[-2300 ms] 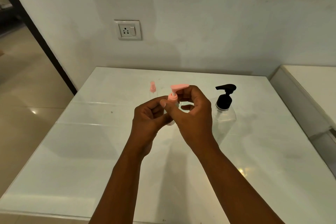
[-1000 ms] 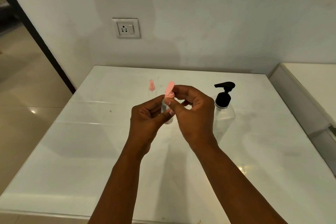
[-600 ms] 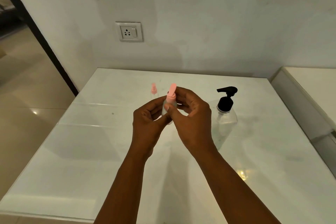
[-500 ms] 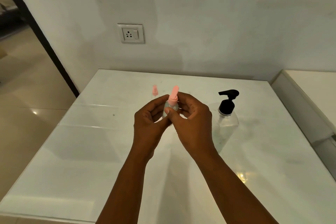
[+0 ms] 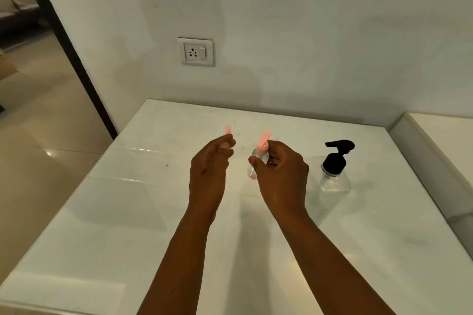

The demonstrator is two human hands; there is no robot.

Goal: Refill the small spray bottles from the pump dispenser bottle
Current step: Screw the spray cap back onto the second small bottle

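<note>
My right hand [image 5: 281, 176] grips a small clear bottle with a pink pump top [image 5: 259, 158], held above the white table [image 5: 128, 212]. My left hand [image 5: 210, 171] hangs just left of it, fingers loosely apart and holding nothing. Behind the left fingertips stands a second small bottle with a pink spray top [image 5: 228, 130], mostly hidden by the hand. The clear pump dispenser bottle with a black pump head [image 5: 335, 169] stands on the table to the right of my right hand.
A wall with a socket and switch plate [image 5: 195, 51] rises behind the table. A second white surface [image 5: 440, 140] adjoins at the right. At the left is open tiled floor past a dark door frame [image 5: 64, 41].
My left hand has let go of the small pink-topped bottle and moved left. The right hand alone holds the bottle now. The camera has tilted down slightly.
</note>
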